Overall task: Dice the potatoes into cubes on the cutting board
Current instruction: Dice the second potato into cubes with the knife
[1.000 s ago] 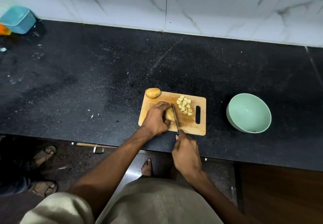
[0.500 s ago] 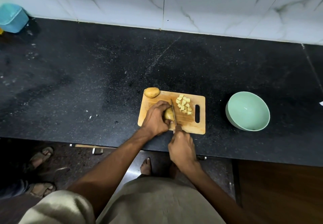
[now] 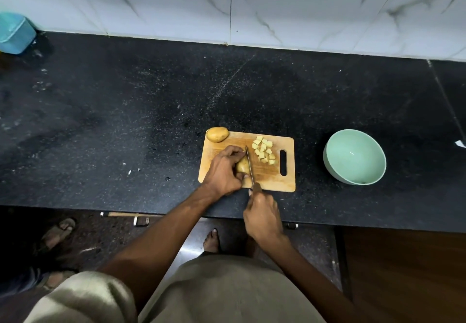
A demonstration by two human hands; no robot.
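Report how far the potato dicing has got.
Done: a pile of cubes lies on the cutting board. In hand: the left hand holds a potato piece while the right hand cuts it with the knife. Left: a whole potato.

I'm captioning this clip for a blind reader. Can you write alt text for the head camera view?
On a wooden cutting board, a person's left hand holds a potato piece while the right hand cuts it with a knife. Diced cubes and a whole potato share the board; a green bowl sits to its right on the black counter.
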